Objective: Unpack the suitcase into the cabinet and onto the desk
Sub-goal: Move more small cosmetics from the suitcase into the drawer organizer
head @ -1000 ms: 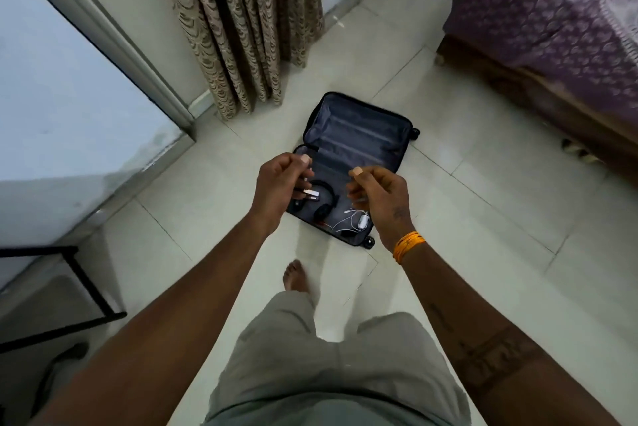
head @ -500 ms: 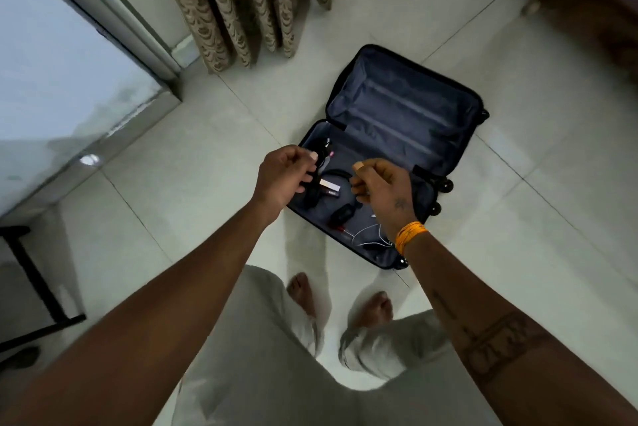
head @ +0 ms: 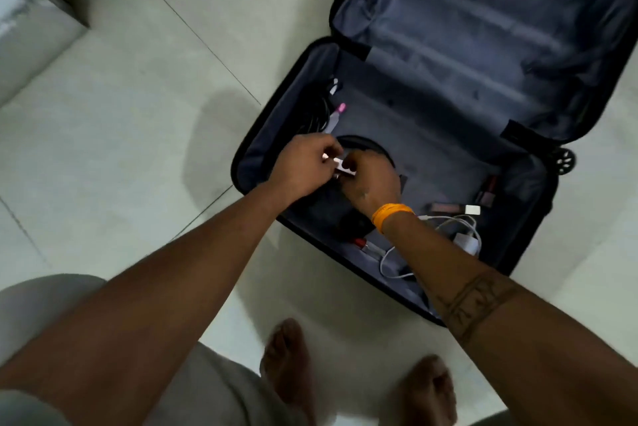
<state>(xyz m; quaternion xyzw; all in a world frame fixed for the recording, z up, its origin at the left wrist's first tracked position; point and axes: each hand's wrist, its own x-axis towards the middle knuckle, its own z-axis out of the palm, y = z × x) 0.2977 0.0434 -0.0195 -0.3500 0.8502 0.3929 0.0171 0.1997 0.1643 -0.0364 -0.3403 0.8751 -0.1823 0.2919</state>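
While my left hand (head: 303, 167) and right hand (head: 371, 180) pinch a small white item (head: 345, 170) over the open suitcase (head: 262, 135), it seems light, rigid, best held endwise.

Both arms are reaching forward and down, forearms converging so the hands are meeting knuckle to knuckle. Left hand (head: 303, 167) is curling its fingers (head: 328, 149), thumb side facing the right hand. Right hand (head: 371, 179) is also curling, back of the hand up, wrist bent slightly, orange band (head: 392, 213) sitting on the wrist. Something small and pale (head: 343, 168) is sitting right between the two sets of fingertips; which hand is gripping it is too blurred to tell. Both bare feet are planted below the arms.
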